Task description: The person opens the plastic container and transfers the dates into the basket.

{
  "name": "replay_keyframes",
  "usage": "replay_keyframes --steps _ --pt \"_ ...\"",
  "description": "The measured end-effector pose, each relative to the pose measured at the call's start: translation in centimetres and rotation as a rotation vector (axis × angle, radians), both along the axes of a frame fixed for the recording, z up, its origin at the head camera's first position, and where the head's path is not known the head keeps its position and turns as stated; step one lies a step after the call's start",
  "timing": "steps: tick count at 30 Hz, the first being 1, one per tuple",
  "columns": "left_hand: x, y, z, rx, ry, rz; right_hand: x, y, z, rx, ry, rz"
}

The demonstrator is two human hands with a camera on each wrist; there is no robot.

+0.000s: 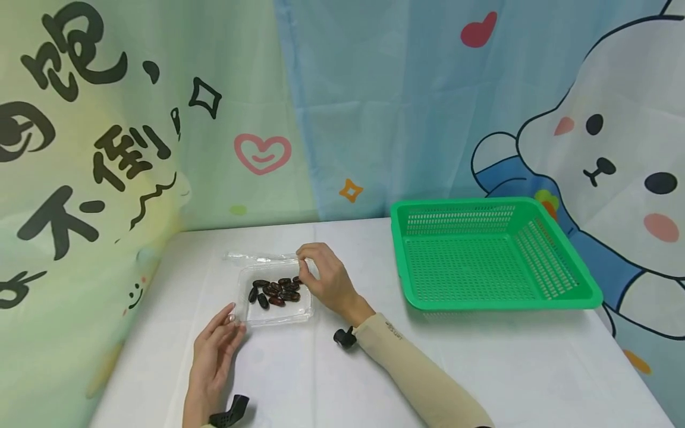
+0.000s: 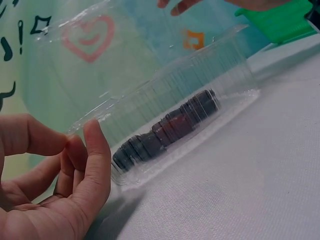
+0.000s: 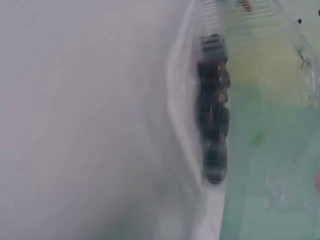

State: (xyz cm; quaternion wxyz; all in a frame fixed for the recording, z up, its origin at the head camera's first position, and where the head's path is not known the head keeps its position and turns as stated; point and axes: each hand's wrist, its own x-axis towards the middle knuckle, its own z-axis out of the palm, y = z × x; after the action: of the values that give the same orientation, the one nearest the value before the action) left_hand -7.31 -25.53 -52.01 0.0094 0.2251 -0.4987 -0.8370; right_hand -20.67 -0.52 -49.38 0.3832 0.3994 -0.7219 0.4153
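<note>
A clear plastic container (image 1: 275, 323) lies on the table with several glossy dark-brown dates (image 1: 275, 291) inside, visible through its ribbed wall in both wrist views. Its clear lid (image 1: 257, 258) is raised along the far side. My left hand (image 1: 216, 345) is at the near left corner, thumb and forefinger pinching the rim; in the left wrist view that hand (image 2: 60, 180) is seen up close. Over the far right corner, my right hand (image 1: 330, 279) pinches the lid's edge between thumb and forefinger. The right wrist view shows the dates (image 3: 214, 110) blurred, with most of that hand out of frame.
A green perforated basket (image 1: 487, 306) stands on the right of the white-covered table (image 1: 289, 380). A printed curtain (image 1: 364, 107) hangs directly behind the table and along its left side.
</note>
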Motion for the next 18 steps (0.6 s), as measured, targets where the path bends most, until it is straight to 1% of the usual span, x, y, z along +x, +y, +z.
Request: replay_keyframes --steps 5,8,13,18 --pt "0.3 0.0 -0.1 0.005 0.051 -0.009 -0.6 -1.0 -0.3 -0.127 -0.129 -0.049" --pt "0.2 0.0 0.0 0.004 0.038 -0.002 -0.9 -1.3 -0.4 -0.167 -0.178 -0.065" --pt "0.0 0.1 0.0 0.007 -0.007 0.013 -1.6 -1.4 -0.5 -0.165 -0.219 -0.079" --pt "-0.1 0.2 0.0 0.007 -0.025 0.016 -2.0 -1.3 -0.9 -0.099 -0.295 -0.095"
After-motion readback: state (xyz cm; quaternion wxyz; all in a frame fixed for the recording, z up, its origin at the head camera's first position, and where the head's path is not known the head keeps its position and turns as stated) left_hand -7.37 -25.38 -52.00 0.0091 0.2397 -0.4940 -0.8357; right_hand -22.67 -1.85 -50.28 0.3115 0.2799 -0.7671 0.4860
